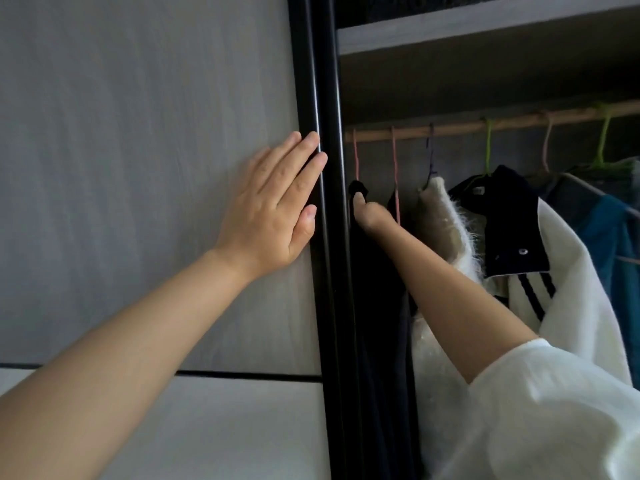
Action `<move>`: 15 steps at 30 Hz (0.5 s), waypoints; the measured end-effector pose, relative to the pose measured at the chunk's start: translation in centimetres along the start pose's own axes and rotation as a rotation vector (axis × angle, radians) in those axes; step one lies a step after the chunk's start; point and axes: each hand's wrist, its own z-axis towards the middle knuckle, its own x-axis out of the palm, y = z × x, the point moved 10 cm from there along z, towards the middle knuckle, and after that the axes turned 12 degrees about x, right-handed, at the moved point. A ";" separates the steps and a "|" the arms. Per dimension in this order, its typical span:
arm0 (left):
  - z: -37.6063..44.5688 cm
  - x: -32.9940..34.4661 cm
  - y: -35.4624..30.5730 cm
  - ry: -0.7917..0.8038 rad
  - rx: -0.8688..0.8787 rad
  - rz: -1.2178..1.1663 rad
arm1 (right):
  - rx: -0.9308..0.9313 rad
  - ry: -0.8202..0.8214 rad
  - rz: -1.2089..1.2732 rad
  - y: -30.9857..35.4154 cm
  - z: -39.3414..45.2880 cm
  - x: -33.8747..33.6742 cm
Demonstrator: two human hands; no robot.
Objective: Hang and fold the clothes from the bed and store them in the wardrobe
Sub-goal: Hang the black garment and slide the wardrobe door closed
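Six thin wire hangers (394, 174) hook a wooden rail (485, 124) holding fuzzy cream knit (446, 220) and smooth dark garments (374, 323), while the left hand (273, 209) lies flat, fingers straight together, on the matte grey door (138, 150) and the right hand (369, 211) pinches dark cloth at the wardrobe's left edge.

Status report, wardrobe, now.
Left hand flat on sliding door, fingers straight. Right hand grips dark garment under rail. Nothing blocking.

Hanging clothes (446, 216) crowd the rail (450, 128); my right hand (369, 211) squeezes between the door frame (332, 237) and them. Clear space beneath the shelf (485, 26).
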 end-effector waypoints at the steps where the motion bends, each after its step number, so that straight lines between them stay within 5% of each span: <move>1: -0.5 0.0 -0.3 0.003 -0.028 -0.010 | -0.016 -0.003 -0.074 -0.7 -0.7 0.1; 15: -8.2 0.4 -6.0 0.274 -0.069 -0.058 | -0.199 -0.096 -1.289 -14.4 -10.8 -0.2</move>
